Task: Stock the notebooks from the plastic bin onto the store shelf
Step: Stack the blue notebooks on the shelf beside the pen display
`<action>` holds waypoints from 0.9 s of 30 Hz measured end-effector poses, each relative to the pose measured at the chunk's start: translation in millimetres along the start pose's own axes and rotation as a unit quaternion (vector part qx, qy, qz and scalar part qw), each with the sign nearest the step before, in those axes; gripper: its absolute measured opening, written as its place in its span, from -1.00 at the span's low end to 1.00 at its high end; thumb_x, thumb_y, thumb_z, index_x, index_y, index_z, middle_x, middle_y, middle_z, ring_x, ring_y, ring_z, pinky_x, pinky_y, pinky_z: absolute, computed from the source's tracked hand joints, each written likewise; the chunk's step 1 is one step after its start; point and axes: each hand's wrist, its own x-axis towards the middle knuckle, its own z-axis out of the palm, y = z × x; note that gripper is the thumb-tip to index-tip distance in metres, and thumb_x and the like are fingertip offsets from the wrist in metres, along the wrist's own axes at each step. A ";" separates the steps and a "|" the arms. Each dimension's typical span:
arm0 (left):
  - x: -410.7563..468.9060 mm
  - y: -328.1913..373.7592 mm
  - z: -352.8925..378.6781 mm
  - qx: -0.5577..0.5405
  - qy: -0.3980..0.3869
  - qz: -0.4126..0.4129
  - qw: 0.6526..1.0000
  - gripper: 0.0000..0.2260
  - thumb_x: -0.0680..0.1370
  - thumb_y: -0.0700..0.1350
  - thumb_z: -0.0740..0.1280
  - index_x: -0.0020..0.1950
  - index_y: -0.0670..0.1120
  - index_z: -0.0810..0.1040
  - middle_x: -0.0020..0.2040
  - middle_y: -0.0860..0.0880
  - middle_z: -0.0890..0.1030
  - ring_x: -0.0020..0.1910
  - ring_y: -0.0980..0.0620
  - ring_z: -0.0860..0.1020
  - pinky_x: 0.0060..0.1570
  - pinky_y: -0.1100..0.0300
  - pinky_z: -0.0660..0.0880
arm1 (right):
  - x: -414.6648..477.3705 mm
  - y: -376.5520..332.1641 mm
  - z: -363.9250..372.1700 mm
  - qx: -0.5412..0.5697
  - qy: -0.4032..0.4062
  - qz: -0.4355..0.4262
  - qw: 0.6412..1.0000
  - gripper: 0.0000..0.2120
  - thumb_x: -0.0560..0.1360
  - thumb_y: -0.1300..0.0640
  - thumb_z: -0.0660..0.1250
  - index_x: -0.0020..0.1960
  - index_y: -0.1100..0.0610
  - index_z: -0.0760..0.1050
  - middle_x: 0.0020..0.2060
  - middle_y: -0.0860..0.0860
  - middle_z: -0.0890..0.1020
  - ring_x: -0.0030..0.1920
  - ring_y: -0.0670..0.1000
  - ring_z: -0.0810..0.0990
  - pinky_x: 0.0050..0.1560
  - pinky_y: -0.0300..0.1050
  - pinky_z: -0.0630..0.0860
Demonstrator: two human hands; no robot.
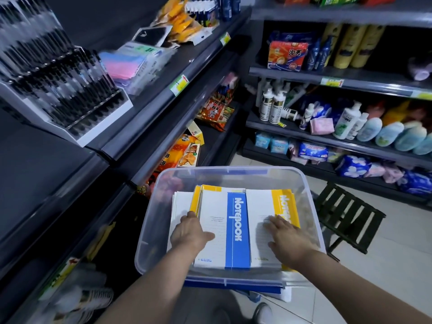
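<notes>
A clear plastic bin (311, 206) stands low in front of me and holds stacks of notebooks. The top one is white with a blue "Notebook" band (237, 230); yellow-banded notebooks (288, 206) lie beside and under it. My left hand (190, 231) rests on the left edge of the blue-banded stack, fingers curled over its side. My right hand (288, 239) lies flat, fingers spread, on the white cover to the right. The dark store shelf (35, 174) to my left has a bare stretch.
On the left shelf stand a pen display rack (60, 90), packets of cloths (131, 64) and snack bags. Toiletry bottles and packs fill the shelves at the right. A dark folding stool (346, 216) stands on the tiled floor right of the bin.
</notes>
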 end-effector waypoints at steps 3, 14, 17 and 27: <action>0.0 -12.3 -3.8 -0.024 0.000 0.004 1.000 -0.74 0.50 0.06 0.40 0.02 -0.03 0.41 0.11 -0.02 0.61 0.02 -0.05 0.60 -0.35 0.21 0.39 | 6.0 0.1 2.6 0.003 0.004 -0.007 1.000 -0.46 0.60 0.04 0.13 0.54 0.03 0.05 0.55 -0.04 0.02 0.55 0.02 -0.06 0.51 -0.02 0.03; 0.1 -31.7 -24.1 -0.063 0.105 -0.019 0.992 -0.76 0.64 -0.17 0.18 0.30 -0.12 0.41 0.10 -0.08 0.63 0.01 -0.09 0.61 -0.30 0.15 0.42 | 12.0 -8.7 -4.4 -0.001 -0.006 0.002 1.000 -0.45 0.61 0.03 0.13 0.54 0.08 0.05 0.54 0.01 0.05 0.54 0.05 0.03 0.47 0.00 0.16; -8.2 -35.7 -31.3 -0.109 0.136 -0.025 0.984 -0.85 0.65 -0.11 0.15 0.20 -0.05 0.41 -0.12 0.03 0.58 -0.27 0.10 0.52 -0.42 0.22 0.33 | 12.2 -10.6 -3.3 0.008 0.004 0.005 1.000 -0.46 0.60 0.04 0.14 0.53 0.08 0.08 0.54 0.02 0.08 0.53 0.06 0.06 0.45 0.00 0.19; -24.0 -55.1 -52.4 -0.252 0.202 -0.064 0.944 -0.81 0.63 -0.20 0.19 0.23 -0.15 0.44 0.09 -0.16 0.61 0.00 -0.16 0.58 -0.09 0.01 0.53 | 14.3 -41.1 3.6 0.007 0.048 -0.086 0.995 -0.50 0.57 0.10 0.16 0.49 0.06 0.20 0.47 0.01 0.21 0.47 0.04 0.20 0.38 -0.08 0.31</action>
